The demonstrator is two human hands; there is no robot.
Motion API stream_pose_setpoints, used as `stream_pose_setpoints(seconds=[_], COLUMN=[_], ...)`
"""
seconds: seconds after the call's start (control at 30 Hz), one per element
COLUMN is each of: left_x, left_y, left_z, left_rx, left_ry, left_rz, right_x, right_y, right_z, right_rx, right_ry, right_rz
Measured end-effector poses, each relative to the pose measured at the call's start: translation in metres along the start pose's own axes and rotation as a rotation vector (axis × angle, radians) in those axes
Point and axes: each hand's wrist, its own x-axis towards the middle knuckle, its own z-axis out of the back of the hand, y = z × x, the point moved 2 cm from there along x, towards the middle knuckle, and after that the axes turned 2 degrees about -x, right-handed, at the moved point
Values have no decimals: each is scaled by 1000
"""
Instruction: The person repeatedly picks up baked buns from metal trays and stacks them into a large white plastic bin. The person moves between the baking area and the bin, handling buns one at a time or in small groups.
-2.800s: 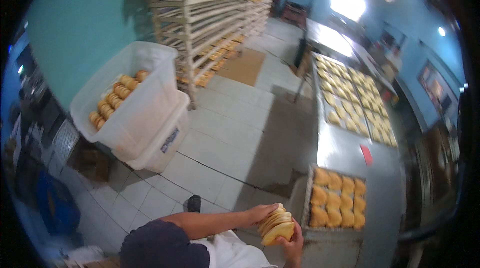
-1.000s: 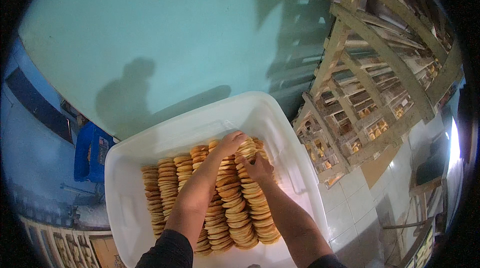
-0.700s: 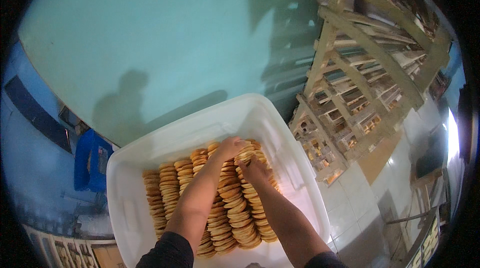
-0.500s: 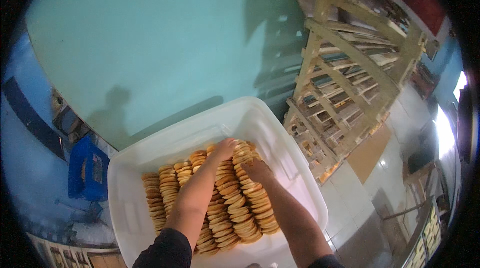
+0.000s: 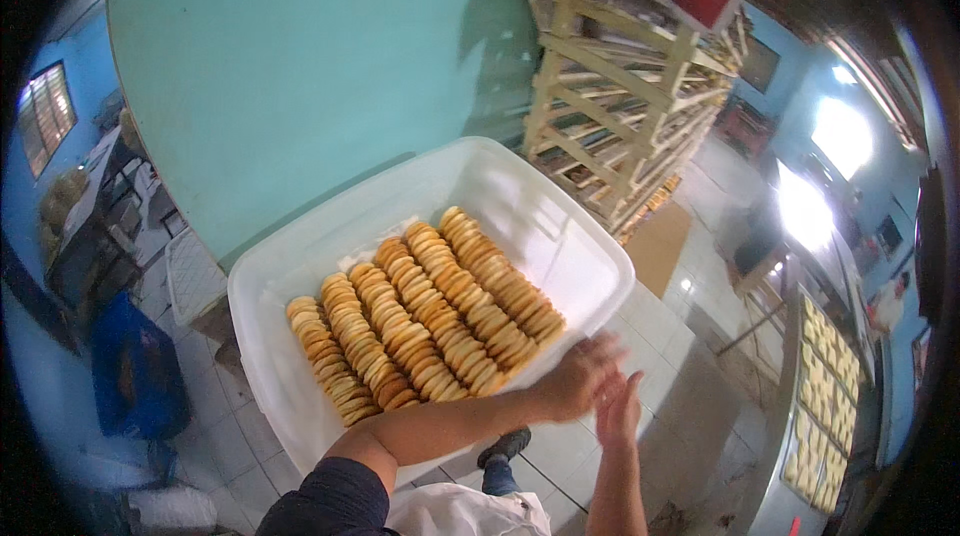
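Rows of round, flat golden-brown biscuits (image 5: 430,286) stand on edge, packed side by side in a large white plastic tub (image 5: 290,386). Neither of my hands touches them now. Just off the tub's near right corner, my left hand (image 5: 578,378) reaches across to the right, its fingers smeared by motion. My right hand (image 5: 618,406) is close against it, fingers stretched upward and open. I see nothing held in the right hand; whether the left holds anything is blurred.
Behind the tub stands a pale green wall (image 5: 300,66). A slatted wooden rack (image 5: 620,106) is at the far right. Trays of pale dough pieces (image 5: 820,406) lie on a table at right. A blue crate (image 5: 135,366) sits left. My shoe (image 5: 503,446) is on the tiled floor.
Both hands have left the biscuit rows and come together outside the tub, toward the right. The view has swung right, showing more of the room, trays and rack.
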Motion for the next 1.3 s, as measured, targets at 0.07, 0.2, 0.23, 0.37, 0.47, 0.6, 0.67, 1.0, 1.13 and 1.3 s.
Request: stream_pose_setpoints(seconds=[0.07, 0.2, 0.23, 0.37, 0.47, 0.6, 0.67, 1.0, 1.13, 1.3], left_x=[-32, -79, -88, -145, -211, -292, -303, -216, -170, -146], left_y=[-70, -100, -103, -70, -92, -178, -240, -442, -481, -523], left_z=[-33, -89, -113, -176, -229, -331, -383, -567, -650, -693], left_rx=[-170, -144, -140, 404, 21, -202, -235, -892, -1189, -1363], left_ry=[211, 345, 411, 1144, 1027, 1322, 1341, 1296, 1071, 1153], left_rz=[-110, -371, -481, -128, 142, 177, 106, 714, 1125, 1324], right_x=[-57, -174, -202, -317, -415, -558, -635, -803, -785, -849], right_y=[-12, -1, 4, 20, 1, -63, -85, -93, -94, -102], right_z=[-1, 30, 46, 117, 180, 250, 282, 400, 418, 431], right_rx=[314, 444, 457, 9, -179, -297, -260, 59, 101, -33], right_ry=[250, 230, 99, -85, -422, -1026, -1171, -1369, -1339, -1801], right_rz=[218, 233, 100, 157, 150, -51, -97, -82, -50, -213])
